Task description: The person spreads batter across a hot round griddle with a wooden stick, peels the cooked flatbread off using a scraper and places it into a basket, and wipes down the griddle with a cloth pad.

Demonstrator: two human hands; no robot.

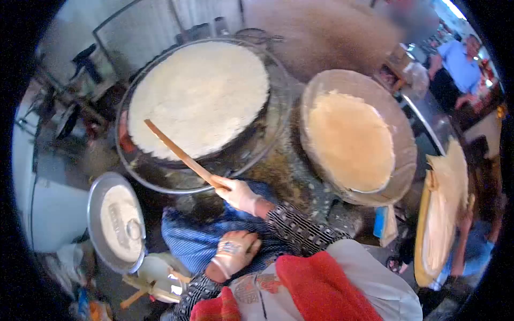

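Observation:
My right hand (239, 195), in a whitish glove, is closed around the lower end of a long flat wooden spatula (179, 151). Its far tip reaches over a large round flatbread (201, 96), pale and thin, spread on a dark griddle (235, 140). My left hand (233, 250), with a white covering over its palm and wrist, rests on the blue striped cloth (187, 230) across my lap. It holds nothing, and its fingers are loosely bent. Left of my knees is a metal basin (96, 214) of pale batter with a ladle (133, 229) in it.
A metal ring (160, 187) surrounds the griddle. On its right, a wide cloth-lined basket (404, 155) holds round golden flatbread (350, 139). Folded sheets of flatbread (441, 214) lie on a yellow-edged tray (421, 267). People (459, 61) are at the far right.

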